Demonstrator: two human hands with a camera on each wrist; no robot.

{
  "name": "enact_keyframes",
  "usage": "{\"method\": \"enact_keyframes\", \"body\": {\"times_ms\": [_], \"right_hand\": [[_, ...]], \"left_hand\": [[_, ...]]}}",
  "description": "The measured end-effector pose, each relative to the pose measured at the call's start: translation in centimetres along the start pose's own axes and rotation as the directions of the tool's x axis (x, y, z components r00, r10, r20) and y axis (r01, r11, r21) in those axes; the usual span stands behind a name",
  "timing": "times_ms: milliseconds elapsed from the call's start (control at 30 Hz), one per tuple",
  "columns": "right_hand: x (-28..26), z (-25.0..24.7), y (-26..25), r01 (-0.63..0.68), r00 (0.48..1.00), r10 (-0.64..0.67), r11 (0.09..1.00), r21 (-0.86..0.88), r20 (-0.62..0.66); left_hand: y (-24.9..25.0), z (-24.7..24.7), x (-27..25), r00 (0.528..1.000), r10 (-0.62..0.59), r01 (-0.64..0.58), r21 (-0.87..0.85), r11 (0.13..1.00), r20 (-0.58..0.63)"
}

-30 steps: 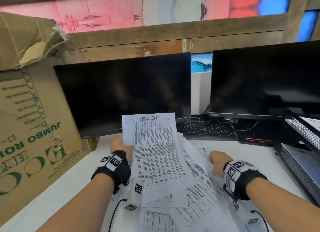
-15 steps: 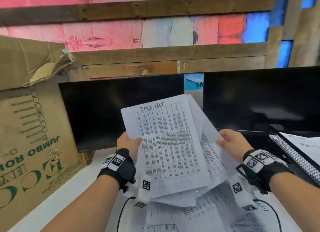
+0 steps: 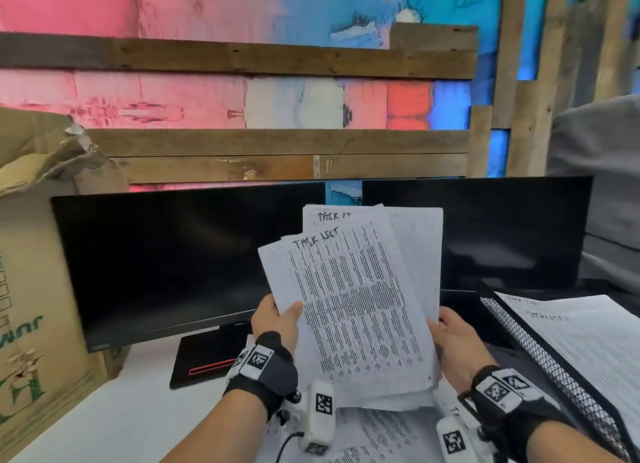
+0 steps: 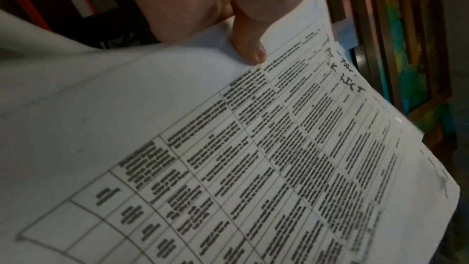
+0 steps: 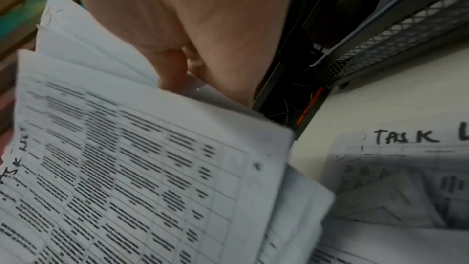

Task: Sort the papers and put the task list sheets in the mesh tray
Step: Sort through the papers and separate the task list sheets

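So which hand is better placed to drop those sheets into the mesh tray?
Probably the right hand. It grips the stack of sheets on the edge nearest the mesh tray, which stands just to its right. The left hand would have to cross over.

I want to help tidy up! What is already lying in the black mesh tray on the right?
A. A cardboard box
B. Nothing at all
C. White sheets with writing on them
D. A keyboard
C: white printed sheets with handwritten headings lie in the black mesh tray at the right.
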State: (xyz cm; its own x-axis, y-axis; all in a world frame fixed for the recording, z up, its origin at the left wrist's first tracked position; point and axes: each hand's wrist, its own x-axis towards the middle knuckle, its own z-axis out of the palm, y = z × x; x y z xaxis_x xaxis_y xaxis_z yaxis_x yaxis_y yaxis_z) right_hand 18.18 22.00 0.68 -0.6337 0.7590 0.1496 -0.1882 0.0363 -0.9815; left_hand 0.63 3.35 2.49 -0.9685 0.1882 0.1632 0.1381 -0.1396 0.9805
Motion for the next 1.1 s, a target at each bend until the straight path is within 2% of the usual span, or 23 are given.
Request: {"method": "enact_keyframes", "body": {"times_ms": [100,267,433,567,700,800,900,1000,1100], "right_hand": [[0.4,-1.0,1.4,-0.024,1.000,0.024,1.000,-0.017,0.016],[0.4,-1.0,2.8,-0.094,0.993,0.085,0.988,0.125,0.079],[-0.7,0.3,3.3,0.002,0.990,0.021,0.986,-0.170,0.138],[-1.0,0.5,2.7,0.055,0.992,-0.024,0.968,-0.244,0.127],[-0.8,-0.2,2.0,0.075,0.997,-0.063,0.952,-0.297,0.050],[-0.5,-1.0,0.8,0.102,0.992,-0.120,0.948,-0.303,-0.042],[-0.2,-1.5,-1.0,0.131,0.983,-0.163,0.940,-0.316,-0.079],[-0.2,-2.1,-3.3,0.178,0.966,-0.230,0.925,-0.336,-0.119],[-0.6,-4.2,-5.7,0.186,0.934,-0.280,0.912,-0.365,-0.222]], "left_hand": [[-1.5,0.6,-0.6,0.998,-0.041,0.041,0.005,0.999,0.037],[-3.3,0.5,-1.2,0.994,-0.090,0.089,0.018,0.996,0.057],[-2.5,0.2,-1.8,0.990,-0.070,0.066,0.038,0.997,0.124],[-1.7,0.1,-2.6,0.974,-0.036,0.024,0.057,0.998,0.225],[-1.1,0.4,-2.9,0.969,-0.022,-0.002,0.095,0.995,0.248],[-0.5,1.2,-2.8,0.975,-0.033,0.015,0.087,0.996,0.219],[0.5,2.4,-2.7,0.979,-0.026,0.013,0.064,0.998,0.203],[1.9,3.9,-2.5,0.972,0.022,-0.035,0.054,0.998,0.234],[2.5,6.0,-2.5,0.960,0.028,-0.039,0.035,0.999,0.278]]}}
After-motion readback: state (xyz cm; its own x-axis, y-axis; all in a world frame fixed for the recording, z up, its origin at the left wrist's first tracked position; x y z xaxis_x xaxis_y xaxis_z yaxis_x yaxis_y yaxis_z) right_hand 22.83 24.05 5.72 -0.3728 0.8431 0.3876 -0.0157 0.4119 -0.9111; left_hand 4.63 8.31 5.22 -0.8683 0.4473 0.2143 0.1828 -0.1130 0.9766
